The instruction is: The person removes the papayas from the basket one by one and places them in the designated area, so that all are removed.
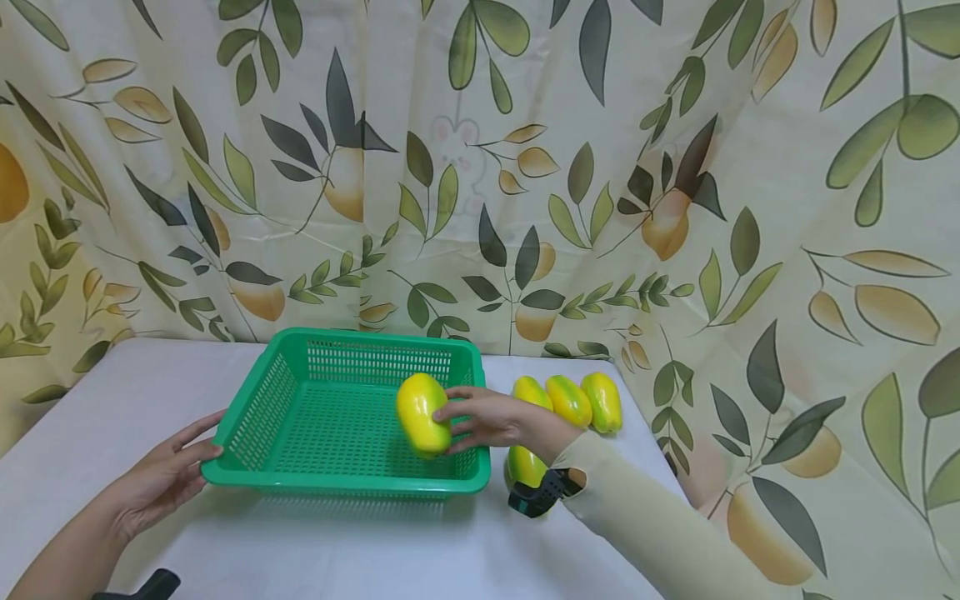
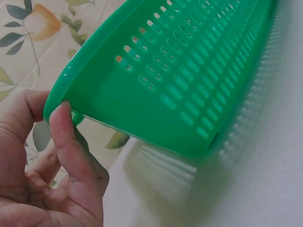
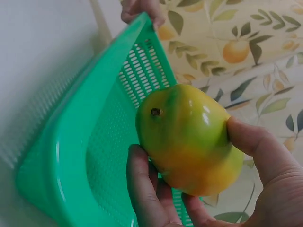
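A green plastic basket (image 1: 345, 481) with slotted walls sits on the table. My left hand (image 1: 161, 475) pinches the rim at its near left corner, with finger and thumb on the edge in the left wrist view. My right hand (image 1: 487, 419) holds a yellow-green mango (image 1: 422, 412) over the right part of the basket. Thumb and fingers lie on opposite sides of the mango (image 3: 189, 142) in the right wrist view, where a small dark stem end shows. Several more mangoes (image 1: 602, 402) lie on the table right of the basket, some partly hidden behind my right arm.
The white cloth-covered table (image 1: 315, 550) extends around the basket. A leaf-and-fruit patterned curtain (image 1: 465, 208) hangs directly behind the table and along its right side. A black wrist strap (image 1: 540, 493) is on my right wrist, close over a mango.
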The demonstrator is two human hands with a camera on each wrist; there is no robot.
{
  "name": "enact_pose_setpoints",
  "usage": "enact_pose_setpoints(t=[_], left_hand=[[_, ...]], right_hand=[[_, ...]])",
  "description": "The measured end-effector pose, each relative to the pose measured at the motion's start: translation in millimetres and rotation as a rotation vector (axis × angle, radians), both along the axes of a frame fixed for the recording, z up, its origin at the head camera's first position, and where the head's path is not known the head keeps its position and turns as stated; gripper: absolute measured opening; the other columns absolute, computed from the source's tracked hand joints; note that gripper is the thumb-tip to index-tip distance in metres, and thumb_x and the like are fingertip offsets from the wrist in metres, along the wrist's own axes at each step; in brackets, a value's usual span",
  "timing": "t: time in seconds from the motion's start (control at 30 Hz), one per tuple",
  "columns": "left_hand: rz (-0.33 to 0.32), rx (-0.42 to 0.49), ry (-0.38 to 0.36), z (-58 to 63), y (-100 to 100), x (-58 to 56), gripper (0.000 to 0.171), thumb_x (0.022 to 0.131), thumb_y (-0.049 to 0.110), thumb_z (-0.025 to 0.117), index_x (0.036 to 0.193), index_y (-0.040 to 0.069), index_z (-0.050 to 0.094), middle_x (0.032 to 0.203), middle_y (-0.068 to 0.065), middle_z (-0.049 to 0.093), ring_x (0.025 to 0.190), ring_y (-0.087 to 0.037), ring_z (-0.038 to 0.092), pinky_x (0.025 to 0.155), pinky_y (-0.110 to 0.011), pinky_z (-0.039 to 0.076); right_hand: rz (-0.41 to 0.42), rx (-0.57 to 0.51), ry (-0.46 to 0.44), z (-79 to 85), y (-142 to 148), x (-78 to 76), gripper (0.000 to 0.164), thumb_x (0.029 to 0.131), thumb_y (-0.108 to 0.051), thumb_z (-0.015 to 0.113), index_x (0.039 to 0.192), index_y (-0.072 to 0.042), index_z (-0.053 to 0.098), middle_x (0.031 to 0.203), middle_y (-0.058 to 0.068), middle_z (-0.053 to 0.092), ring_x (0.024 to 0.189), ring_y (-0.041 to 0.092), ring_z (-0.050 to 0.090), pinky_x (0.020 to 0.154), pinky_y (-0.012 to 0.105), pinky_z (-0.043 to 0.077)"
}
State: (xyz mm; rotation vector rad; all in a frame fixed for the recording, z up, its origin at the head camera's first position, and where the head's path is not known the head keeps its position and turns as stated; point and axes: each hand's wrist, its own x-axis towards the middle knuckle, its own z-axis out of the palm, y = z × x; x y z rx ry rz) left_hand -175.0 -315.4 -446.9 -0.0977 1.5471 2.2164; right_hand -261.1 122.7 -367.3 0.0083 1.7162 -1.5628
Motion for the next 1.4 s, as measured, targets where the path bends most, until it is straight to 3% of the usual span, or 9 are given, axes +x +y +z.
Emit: enact_pose_setpoints(t=[0.5, 0.8, 0.97, 1.2, 1.4], left_hand=[[0.017, -0.036, -0.014, -0.6, -1.4, 0.2, 0.042, 0.102, 0.011, 0.049, 0.106, 0.05, 0.065, 0.101, 0.004, 0.072, 0.088, -0.015, 0.073, 0.073, -0.021, 0.06], [0.007, -0.034, -0.016, -2.5, -3.1, -0.2, 0.041, 0.102, 0.012, 0.05, 0.106, 0.05, 0.065, 0.101, 0.003, 0.072, 0.088, -0.015, 0.073, 0.073, -0.02, 0.06], [0.015, -0.045, -0.02, -3.4, -3.1, -0.3, 0.041, 0.102, 0.013, 0.05, 0.106, 0.051, 0.064, 0.101, 0.003, 0.072, 0.088, -0.015, 0.073, 0.072, -0.02, 0.06], [0.025, -0.06, -0.036, -2.9, -2.6, -1.1, 0.039, 0.101, 0.015, 0.052, 0.105, 0.051, 0.064, 0.1, 0.003, 0.072, 0.087, -0.015, 0.073, 0.071, -0.02, 0.06], [0.033, -0.085, -0.036, -2.1, -1.4, -0.8, 0.039, 0.101, 0.015, 0.053, 0.105, 0.052, 0.062, 0.099, 0.002, 0.071, 0.086, -0.014, 0.073, 0.07, -0.02, 0.06]], right_hand=[[0.008, -0.009, 0.003, 15.1, 18.6, 12.1, 0.074, 0.094, -0.01, 0.059, 0.154, -0.004, 0.016, 0.146, 0.024, 0.039, 0.132, 0.041, 0.046, 0.104, 0.057, 0.046], [-0.044, 0.034, 0.027, 19.6, 43.9, 10.2, 0.069, 0.095, -0.011, 0.059, 0.152, -0.005, 0.021, 0.142, 0.023, 0.042, 0.126, 0.039, 0.052, 0.102, 0.055, 0.049], [-0.053, 0.028, 0.038, 21.4, 58.7, 12.6, 0.069, 0.095, -0.011, 0.059, 0.152, -0.004, 0.02, 0.141, 0.023, 0.043, 0.121, 0.037, 0.056, 0.104, 0.057, 0.046], [-0.064, 0.018, 0.051, 20.4, 78.7, 17.3, 0.074, 0.095, -0.012, 0.058, 0.153, -0.003, 0.013, 0.139, 0.022, 0.041, 0.114, 0.032, 0.058, 0.101, 0.051, 0.051], [-0.086, -0.019, 0.048, 21.5, 94.2, 21.4, 0.074, 0.097, -0.012, 0.055, 0.154, -0.003, 0.009, 0.139, 0.021, 0.041, 0.114, 0.031, 0.058, 0.106, 0.056, 0.044]])
